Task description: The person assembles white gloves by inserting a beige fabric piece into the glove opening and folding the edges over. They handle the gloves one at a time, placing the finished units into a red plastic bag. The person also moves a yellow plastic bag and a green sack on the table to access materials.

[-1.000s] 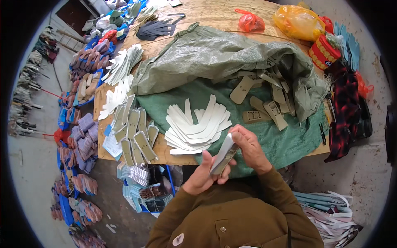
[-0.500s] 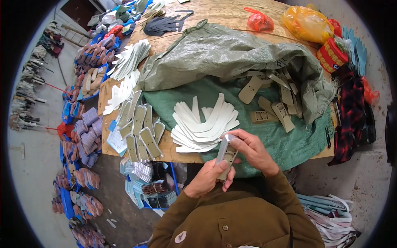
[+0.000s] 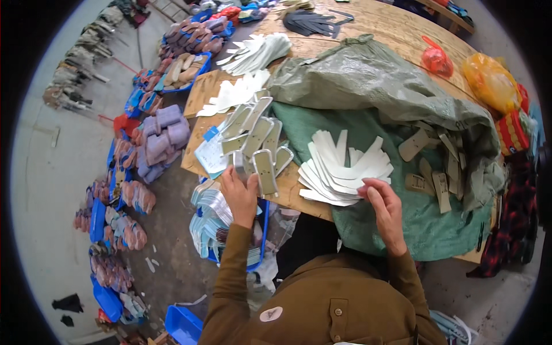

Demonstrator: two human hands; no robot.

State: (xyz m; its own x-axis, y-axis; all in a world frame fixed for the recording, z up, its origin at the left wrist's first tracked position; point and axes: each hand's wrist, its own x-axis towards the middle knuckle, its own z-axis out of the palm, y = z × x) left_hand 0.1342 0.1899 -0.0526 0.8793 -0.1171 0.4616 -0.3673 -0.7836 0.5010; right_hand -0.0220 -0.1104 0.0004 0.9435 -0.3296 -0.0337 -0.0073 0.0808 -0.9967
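My left hand (image 3: 240, 192) is at the front of a pile of beige sole-shaped boards (image 3: 259, 135) edged with pale strips. Its thumb and fingers grip one such board (image 3: 238, 161), which is partly hidden by the fingers and overlaps the pile. Close to the right edge of a fanned stack of white curved strips (image 3: 339, 172) is my right hand (image 3: 384, 210). Its fingers are half bent with the thumb apart, and nothing shows between them. Whether its fingertips touch the strips is hard to see.
Plain beige boards (image 3: 441, 190) lie on a green woven sack (image 3: 368, 227), partly under its folded grey-green side. More white strips (image 3: 256, 54) lie at the far left of the wooden table (image 3: 379, 14). A blue crate (image 3: 265, 230) stands below the table edge.
My hands have parted. The left has carried the board from in front of my chest to the pile on the left; the right has let go of it and is beside the white strips. The view has shifted.
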